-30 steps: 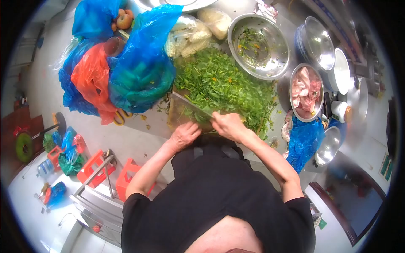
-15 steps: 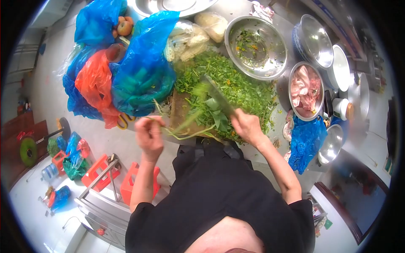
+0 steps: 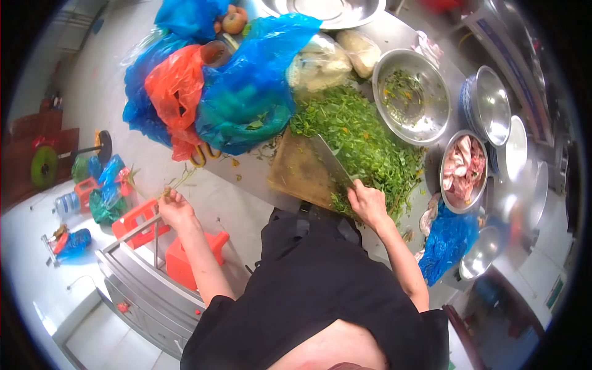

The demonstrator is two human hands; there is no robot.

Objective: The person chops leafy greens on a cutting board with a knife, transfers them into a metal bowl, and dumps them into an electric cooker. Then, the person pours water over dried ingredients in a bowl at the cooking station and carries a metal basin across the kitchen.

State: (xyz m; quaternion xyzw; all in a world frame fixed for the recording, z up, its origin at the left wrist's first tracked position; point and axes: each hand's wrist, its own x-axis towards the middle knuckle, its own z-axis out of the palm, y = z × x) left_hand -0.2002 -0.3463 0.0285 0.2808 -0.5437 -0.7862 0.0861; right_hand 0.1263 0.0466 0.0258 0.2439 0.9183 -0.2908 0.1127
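Note:
My right hand (image 3: 369, 203) is closed round the handle of a kitchen knife (image 3: 333, 161), its blade against the left side of a heap of chopped leafy greens (image 3: 361, 132). Left of the blade a bare stretch of the wooden cutting board (image 3: 299, 169) shows. Off to the left, beyond the table's front edge, my left hand (image 3: 176, 208) is closed on a few thin green stems (image 3: 180, 179). Their tips stick up past the fingers.
Blue bags (image 3: 246, 92) and a red bag (image 3: 176, 83) lie behind the board, near yellow scissor handles (image 3: 203, 154). A steel basin (image 3: 412, 95) with leaf scraps and a bowl of raw meat (image 3: 464, 169) stand right. Red stools (image 3: 191, 259) are at lower left.
My left hand has moved left with the stems, away from the board. The knife now lies along the heap's edge, and more bare board shows. The whole view has swung round somewhat.

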